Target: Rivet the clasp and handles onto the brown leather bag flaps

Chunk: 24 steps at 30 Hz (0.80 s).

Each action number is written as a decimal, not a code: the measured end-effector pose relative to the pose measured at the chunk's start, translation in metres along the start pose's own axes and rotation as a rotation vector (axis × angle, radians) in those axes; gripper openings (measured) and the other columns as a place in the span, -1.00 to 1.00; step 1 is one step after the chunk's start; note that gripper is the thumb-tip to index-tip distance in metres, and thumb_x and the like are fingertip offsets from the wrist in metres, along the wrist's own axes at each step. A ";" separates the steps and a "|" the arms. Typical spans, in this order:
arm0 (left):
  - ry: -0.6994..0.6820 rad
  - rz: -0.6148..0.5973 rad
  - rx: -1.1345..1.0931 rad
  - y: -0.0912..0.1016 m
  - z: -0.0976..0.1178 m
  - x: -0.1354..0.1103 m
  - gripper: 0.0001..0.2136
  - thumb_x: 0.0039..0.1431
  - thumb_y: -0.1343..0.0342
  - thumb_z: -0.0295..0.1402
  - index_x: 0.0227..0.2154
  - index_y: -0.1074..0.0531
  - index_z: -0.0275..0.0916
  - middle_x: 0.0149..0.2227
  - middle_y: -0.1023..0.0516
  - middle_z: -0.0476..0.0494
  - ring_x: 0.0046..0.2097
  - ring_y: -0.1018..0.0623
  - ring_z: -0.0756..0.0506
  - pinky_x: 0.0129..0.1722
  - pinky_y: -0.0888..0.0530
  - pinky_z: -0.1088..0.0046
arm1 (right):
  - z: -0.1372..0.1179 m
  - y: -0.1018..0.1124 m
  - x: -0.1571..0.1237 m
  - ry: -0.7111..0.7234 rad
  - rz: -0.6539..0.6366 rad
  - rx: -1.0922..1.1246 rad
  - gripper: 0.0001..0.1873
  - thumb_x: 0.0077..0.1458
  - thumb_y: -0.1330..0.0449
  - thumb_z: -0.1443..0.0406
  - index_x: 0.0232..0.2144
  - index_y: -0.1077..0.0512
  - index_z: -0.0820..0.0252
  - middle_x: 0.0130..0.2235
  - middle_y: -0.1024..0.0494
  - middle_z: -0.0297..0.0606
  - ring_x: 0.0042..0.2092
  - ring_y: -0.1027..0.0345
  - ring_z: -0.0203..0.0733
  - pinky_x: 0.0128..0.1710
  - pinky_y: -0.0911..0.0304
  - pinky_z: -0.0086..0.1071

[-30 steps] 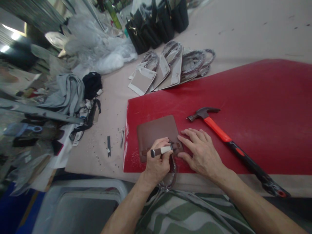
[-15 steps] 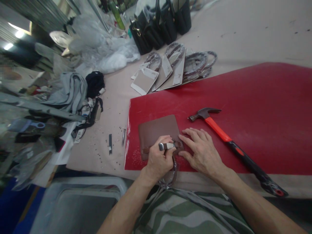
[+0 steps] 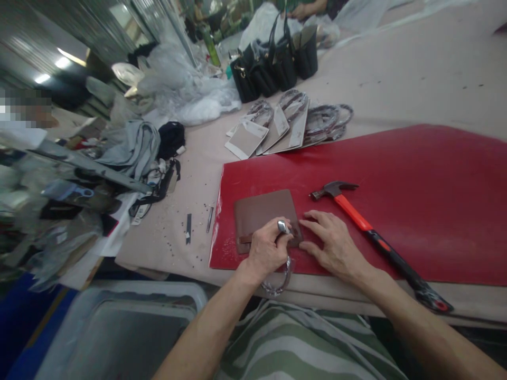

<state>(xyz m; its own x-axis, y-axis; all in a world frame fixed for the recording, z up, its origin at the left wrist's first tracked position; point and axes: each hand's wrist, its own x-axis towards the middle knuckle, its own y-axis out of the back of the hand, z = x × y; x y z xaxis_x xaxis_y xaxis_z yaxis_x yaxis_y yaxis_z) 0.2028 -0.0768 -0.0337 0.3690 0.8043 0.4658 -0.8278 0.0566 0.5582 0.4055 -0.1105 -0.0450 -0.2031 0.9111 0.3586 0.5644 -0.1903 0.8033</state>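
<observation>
My left hand (image 3: pixel 266 249) is closed around a short metal punch (image 3: pixel 282 227), whose shiny round end points up toward me. Its lower tip is hidden behind my fingers. Under that hand lies a flat brown leather panel (image 3: pixel 267 211), and the punch is over its right part. A plastic-wrapped handle (image 3: pixel 288 274) loops out below my left hand toward the table's front edge. My right hand (image 3: pixel 335 243) rests with fingers apart, its fingertips at the panel's right edge. To its right a claw hammer (image 3: pixel 366 224) with an orange and black handle lies on the red sheet (image 3: pixel 428 211).
Several panels with wrapped handles (image 3: pixel 247 138) lie behind the sheet, with black handbags (image 3: pixel 245 79) farther back. A small metal rod (image 3: pixel 209 219) and a dark strip (image 3: pixel 188 229) lie left. A grey bin (image 3: pixel 158 289) stands below the table edge. Another person's arm (image 3: pixel 312 8) shows at the back.
The view has shifted, so the table appears farther right. The punch in my left hand has tipped from slanting left to more upright. My right hand stays beside the panel.
</observation>
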 end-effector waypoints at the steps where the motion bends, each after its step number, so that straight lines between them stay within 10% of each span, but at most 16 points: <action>1: 0.002 0.008 -0.007 0.000 0.000 0.000 -0.83 0.18 -0.13 -0.55 -0.21 -0.49 -0.19 -0.14 -0.66 -0.16 -0.05 -0.66 -0.14 0.03 -0.61 0.26 | 0.005 0.006 -0.003 -0.015 0.036 -0.019 -0.61 0.24 -0.15 0.15 0.03 -0.48 0.21 0.12 -0.46 0.02 0.13 -0.32 0.16 0.10 -0.28 0.07; 8: 0.016 -0.019 -0.017 0.000 -0.001 0.003 -0.82 0.12 -0.14 -0.59 -0.30 -0.49 -0.17 -0.23 -0.65 -0.12 -0.12 -0.67 -0.15 -0.02 -0.62 0.29 | 0.041 0.066 -0.018 -0.385 -0.040 -0.383 -0.65 0.20 -0.05 0.13 -0.21 -0.50 0.27 -0.21 -0.49 0.11 -0.24 -0.37 0.16 -0.31 -0.31 -0.04; 18: 0.056 -0.038 -0.054 -0.001 -0.003 0.003 -0.86 0.12 -0.17 -0.56 -0.29 -0.47 -0.19 -0.26 -0.62 -0.09 -0.19 -0.62 -0.12 -0.12 -0.56 0.37 | -0.006 0.088 0.007 -0.942 -0.328 0.738 -0.77 0.06 -0.09 0.07 -0.46 -0.24 0.07 -0.58 -0.22 -0.46 -0.64 0.00 -0.35 -0.69 -0.05 -0.45; 21: 0.069 -0.063 -0.059 0.000 -0.001 0.005 -0.85 0.12 -0.16 -0.57 -0.30 -0.46 -0.20 -0.27 -0.60 -0.09 -0.20 -0.60 -0.11 -0.12 -0.53 0.39 | -0.035 0.110 0.013 -0.889 -0.204 0.647 -0.57 0.17 -0.02 -0.11 -0.49 -0.18 0.05 -0.61 -0.16 -0.48 -0.67 0.03 -0.36 -0.72 0.04 -0.46; 24: 0.066 -0.066 -0.064 0.000 0.000 0.005 -0.86 0.13 -0.15 -0.56 -0.29 -0.46 -0.20 -0.26 -0.59 -0.11 -0.18 -0.59 -0.12 -0.11 -0.52 0.38 | -0.067 0.140 0.018 -0.548 0.022 0.328 -0.48 0.25 0.04 -0.19 -0.49 -0.20 0.05 -0.59 -0.28 -0.39 -0.64 -0.12 -0.32 -0.68 -0.02 -0.43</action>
<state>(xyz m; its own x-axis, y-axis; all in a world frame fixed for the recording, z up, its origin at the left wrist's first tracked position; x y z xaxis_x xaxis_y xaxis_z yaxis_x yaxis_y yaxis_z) 0.2047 -0.0726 -0.0313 0.3973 0.8344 0.3821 -0.8285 0.1471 0.5403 0.4274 -0.1450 0.1062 0.2012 0.9795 0.0079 0.7972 -0.1685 0.5797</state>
